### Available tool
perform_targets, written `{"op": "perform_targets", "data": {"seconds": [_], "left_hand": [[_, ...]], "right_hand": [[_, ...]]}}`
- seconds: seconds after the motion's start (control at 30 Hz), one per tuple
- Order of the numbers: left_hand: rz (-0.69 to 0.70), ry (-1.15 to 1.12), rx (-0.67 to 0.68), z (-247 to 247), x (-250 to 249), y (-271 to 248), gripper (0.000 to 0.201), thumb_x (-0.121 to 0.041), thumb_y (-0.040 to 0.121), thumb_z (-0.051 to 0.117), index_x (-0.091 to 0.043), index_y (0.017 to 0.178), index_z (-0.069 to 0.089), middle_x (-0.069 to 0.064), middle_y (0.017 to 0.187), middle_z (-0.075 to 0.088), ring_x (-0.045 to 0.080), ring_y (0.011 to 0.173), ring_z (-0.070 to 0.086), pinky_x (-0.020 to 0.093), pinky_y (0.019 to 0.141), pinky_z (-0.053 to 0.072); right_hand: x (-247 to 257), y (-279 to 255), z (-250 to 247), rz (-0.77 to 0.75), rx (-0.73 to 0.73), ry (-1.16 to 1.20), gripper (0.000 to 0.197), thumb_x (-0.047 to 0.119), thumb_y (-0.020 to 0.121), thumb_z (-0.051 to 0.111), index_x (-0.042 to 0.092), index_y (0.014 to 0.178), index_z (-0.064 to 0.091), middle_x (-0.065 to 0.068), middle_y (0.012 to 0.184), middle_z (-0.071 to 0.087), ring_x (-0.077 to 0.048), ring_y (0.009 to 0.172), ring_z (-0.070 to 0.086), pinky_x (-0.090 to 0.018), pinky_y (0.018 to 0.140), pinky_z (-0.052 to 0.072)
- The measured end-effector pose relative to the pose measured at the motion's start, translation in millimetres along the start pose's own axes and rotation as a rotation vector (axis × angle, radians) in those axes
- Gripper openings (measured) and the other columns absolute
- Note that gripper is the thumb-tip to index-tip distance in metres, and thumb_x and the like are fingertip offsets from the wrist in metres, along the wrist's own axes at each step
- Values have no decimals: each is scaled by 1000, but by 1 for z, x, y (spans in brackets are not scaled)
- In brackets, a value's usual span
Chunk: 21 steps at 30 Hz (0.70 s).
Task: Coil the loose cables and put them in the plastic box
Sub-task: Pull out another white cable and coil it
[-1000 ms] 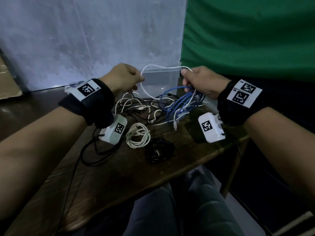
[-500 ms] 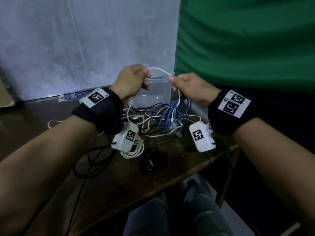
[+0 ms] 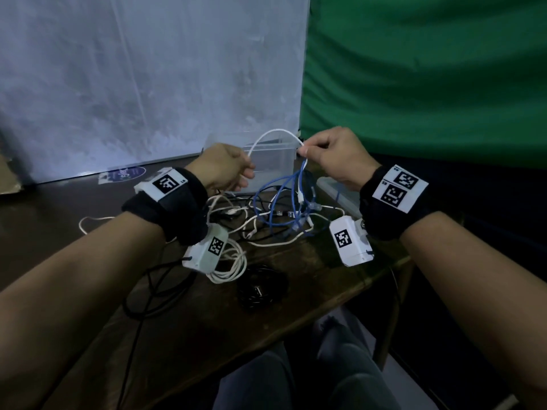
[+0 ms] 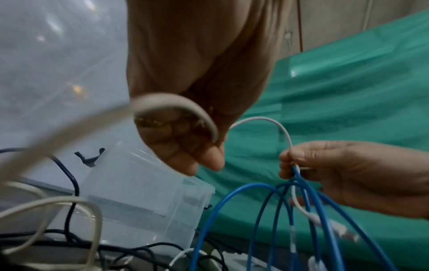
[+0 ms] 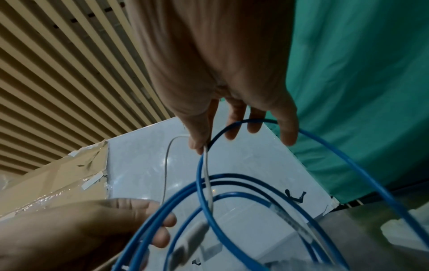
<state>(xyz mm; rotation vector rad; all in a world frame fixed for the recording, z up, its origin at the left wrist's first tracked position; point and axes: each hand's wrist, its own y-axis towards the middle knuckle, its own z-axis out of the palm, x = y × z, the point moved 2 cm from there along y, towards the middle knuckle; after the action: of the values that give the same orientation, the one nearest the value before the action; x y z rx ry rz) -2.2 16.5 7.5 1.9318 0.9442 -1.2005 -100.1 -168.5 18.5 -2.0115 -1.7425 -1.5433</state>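
A thin white cable (image 3: 270,134) arches between my two hands above the table. My left hand (image 3: 225,171) holds its left end with curled fingers (image 4: 185,146). My right hand (image 3: 328,153) pinches the other end between thumb and forefinger (image 4: 290,155), and loops of a blue cable (image 3: 291,199) hang from the same grip (image 5: 204,146). The clear plastic box (image 3: 270,161) stands just behind both hands, its inside hidden. More loose white and black cables (image 3: 236,216) lie tangled on the table under my hands.
A coiled white cable (image 3: 233,261) and a coiled black cable (image 3: 260,288) lie on the dark wooden table (image 3: 189,321) near its front edge. A black lead (image 3: 154,288) loops at the left. A clear lid (image 3: 334,187) lies right of the box. Grey sheet and green cloth stand behind.
Both hands first came together, then parted again, with the white cable now arching higher between them. The blue loops hang lower from my right hand.
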Motion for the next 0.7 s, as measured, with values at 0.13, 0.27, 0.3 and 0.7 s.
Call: {"op": "perform_targets", "data": {"seconds": [0.13, 0.27, 0.3, 0.7], "left_hand": [[98, 89, 49, 13, -4, -9, 27, -35, 97, 47, -13, 95, 63, 4, 93, 65, 10, 62, 59, 22, 55, 42], [156, 229, 132, 28, -5, -13, 42, -51, 79, 67, -11, 92, 69, 1, 82, 68, 9, 68, 58, 23, 66, 44], [159, 198, 123, 31, -4, -13, 38, -47, 75, 73, -12, 88, 68, -1, 75, 66, 7, 64, 57, 20, 65, 44], [164, -49, -4, 33, -11, -11, 14, -17, 86, 67, -5, 81, 70, 1, 49, 60, 3, 37, 48, 15, 41, 37]], "right_hand": [[5, -2, 1, 28, -21, 22, 9, 22, 82, 71, 14, 81, 75, -8, 79, 72, -11, 70, 58, -30, 74, 50], [13, -6, 3, 112, -62, 195, 11, 17, 86, 67, 7, 86, 73, -7, 75, 68, -8, 61, 56, -23, 63, 47], [15, -8, 4, 143, -51, 248, 10, 16, 88, 66, 8, 86, 72, -5, 72, 66, -8, 59, 55, -22, 58, 46], [14, -17, -8, 324, 197, 429, 17, 17, 96, 53, 13, 82, 61, -13, 100, 50, -21, 93, 51, -39, 48, 58]]}}
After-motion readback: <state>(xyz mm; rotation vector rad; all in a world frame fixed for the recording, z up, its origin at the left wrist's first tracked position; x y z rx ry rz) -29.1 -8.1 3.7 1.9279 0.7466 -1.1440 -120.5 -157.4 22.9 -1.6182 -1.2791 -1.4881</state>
